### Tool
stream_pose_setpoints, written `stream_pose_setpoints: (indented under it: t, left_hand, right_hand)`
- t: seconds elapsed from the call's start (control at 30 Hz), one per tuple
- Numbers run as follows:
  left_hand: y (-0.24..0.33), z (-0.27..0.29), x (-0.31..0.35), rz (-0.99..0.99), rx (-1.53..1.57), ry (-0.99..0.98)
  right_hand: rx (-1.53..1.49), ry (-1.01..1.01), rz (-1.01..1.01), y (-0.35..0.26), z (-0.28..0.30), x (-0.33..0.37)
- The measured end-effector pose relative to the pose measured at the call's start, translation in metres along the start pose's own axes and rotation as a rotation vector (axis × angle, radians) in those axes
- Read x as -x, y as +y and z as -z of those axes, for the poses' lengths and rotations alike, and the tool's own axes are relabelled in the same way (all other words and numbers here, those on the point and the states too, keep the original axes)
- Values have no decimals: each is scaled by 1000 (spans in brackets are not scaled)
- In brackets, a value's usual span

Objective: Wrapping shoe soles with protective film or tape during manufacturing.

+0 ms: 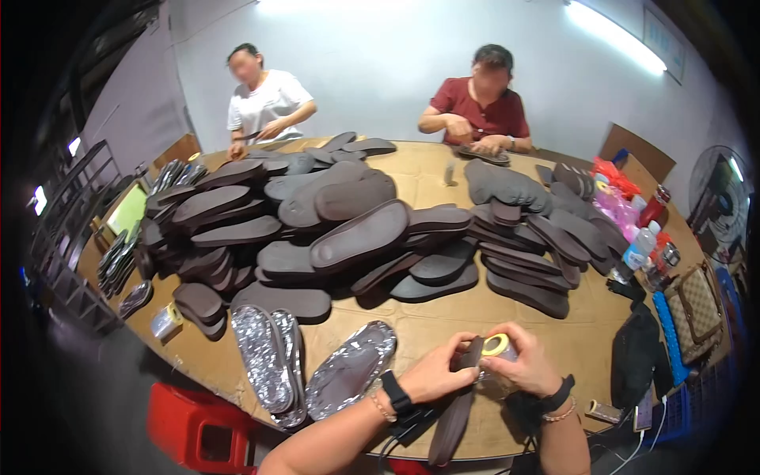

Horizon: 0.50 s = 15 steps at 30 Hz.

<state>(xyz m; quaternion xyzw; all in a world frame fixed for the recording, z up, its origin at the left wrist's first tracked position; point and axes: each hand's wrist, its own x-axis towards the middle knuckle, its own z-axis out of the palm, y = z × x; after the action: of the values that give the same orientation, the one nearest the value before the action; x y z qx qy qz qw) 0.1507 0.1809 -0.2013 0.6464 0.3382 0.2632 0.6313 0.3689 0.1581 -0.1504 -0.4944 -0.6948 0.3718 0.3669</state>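
Near the table's front edge, my left hand (437, 370) is closed round a dark brown shoe sole (454, 423), which stands on its edge with its lower end toward me. My right hand (522, 362) grips a roll of clear film (496, 346) with a yellow core, held close against the sole's upper part. Left of my hands lie film-wrapped soles: a single wrapped sole (352, 370) and a small stack of wrapped soles (265, 362), all shiny. Beyond them a large heap of bare brown soles (360, 235) covers the middle of the table.
Across the cardboard-covered table (412, 170) two people work, one handling a sole. More soles (526, 269) are piled at right. Another film roll (166, 322) stands at left. A bottle (640, 247), black bag (637, 356) and checked bag (693, 309) line the right edge; a red stool (186, 423) is lower left.
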Motion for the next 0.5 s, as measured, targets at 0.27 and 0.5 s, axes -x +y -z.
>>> stream_pose_setpoints:
  t: [0.27,0.5]
  left_hand:
    - [14,-1,1,-21,-104,36]
    - [8,-5,0,-107,-43,27]
  right_hand:
    - [62,-7,66,2,-1,2]
    - [58,-12,102,-2,5,5]
